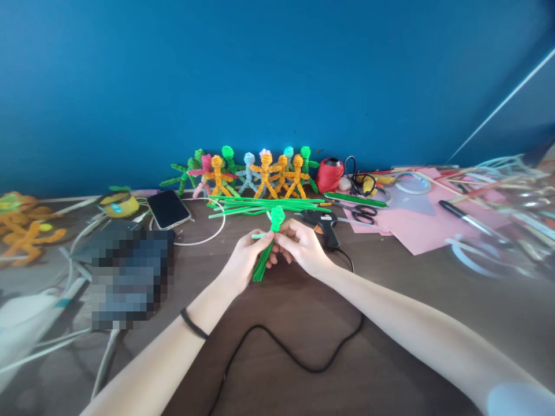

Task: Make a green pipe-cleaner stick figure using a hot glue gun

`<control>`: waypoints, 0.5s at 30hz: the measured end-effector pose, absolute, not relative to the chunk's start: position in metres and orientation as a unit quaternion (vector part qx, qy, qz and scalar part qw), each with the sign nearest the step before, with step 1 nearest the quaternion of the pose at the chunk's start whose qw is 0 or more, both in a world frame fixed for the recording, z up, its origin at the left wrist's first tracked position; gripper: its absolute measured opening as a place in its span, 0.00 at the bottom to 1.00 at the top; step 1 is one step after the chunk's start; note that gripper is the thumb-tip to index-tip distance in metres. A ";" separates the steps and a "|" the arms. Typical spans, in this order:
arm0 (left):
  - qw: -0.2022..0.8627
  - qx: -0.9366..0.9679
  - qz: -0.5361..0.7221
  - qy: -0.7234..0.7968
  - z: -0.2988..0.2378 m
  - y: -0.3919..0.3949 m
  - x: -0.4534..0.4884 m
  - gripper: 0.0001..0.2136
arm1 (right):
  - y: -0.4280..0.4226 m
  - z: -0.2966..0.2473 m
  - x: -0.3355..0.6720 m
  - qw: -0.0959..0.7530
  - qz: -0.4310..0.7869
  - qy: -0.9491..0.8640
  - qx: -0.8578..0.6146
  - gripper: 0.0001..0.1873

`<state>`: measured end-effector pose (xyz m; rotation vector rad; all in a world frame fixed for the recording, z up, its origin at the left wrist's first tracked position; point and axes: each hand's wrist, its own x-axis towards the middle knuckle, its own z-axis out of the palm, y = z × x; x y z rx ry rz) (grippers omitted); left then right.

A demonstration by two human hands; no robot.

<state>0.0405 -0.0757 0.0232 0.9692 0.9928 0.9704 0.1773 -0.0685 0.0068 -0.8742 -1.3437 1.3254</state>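
Between my hands is a bundle of green pipe cleaners [262, 267], its top wound into a round coiled head [277, 216]. My left hand [251, 254] pinches the bundle just below the head, with the thumb on top. My right hand [299, 245] is closed at the neck from the other side, thumb and fingers pressed against the green stems. A short pale green end sticks out to the left near my left thumb. Behind the hands, loose green pipe cleaners [243, 204] lie in a pile on the table.
Pipe-cleaner figures [265, 173] stand along the blue wall. Right of my hands lie a glue gun [323, 224], with its black cord [299, 365] trailing in front, scissors [363, 214] and pink paper [416, 231]. At left are a phone [169, 209] and white cables.
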 end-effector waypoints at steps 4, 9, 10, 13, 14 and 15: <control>0.657 0.429 0.426 0.450 0.026 -0.076 0.040 0.12 | -0.067 0.006 0.176 0.505 0.542 -0.571 -0.354 0.12; 0.660 0.435 0.414 0.451 0.027 -0.073 0.036 0.10 | -0.066 0.003 0.178 0.485 0.542 -0.588 -0.354 0.12; 0.661 0.436 0.413 0.451 0.027 -0.072 0.035 0.10 | -0.065 0.002 0.179 0.481 0.544 -0.591 -0.351 0.12; 0.658 0.443 0.403 0.457 0.027 -0.069 0.031 0.10 | -0.064 0.001 0.179 0.479 0.550 -0.595 -0.339 0.11; 0.651 0.450 0.400 0.462 0.027 -0.067 0.029 0.10 | -0.064 0.001 0.180 0.478 0.552 -0.594 -0.336 0.11; 0.640 0.461 0.398 0.468 0.028 -0.066 0.027 0.10 | -0.064 0.001 0.179 0.478 0.554 -0.594 -0.335 0.10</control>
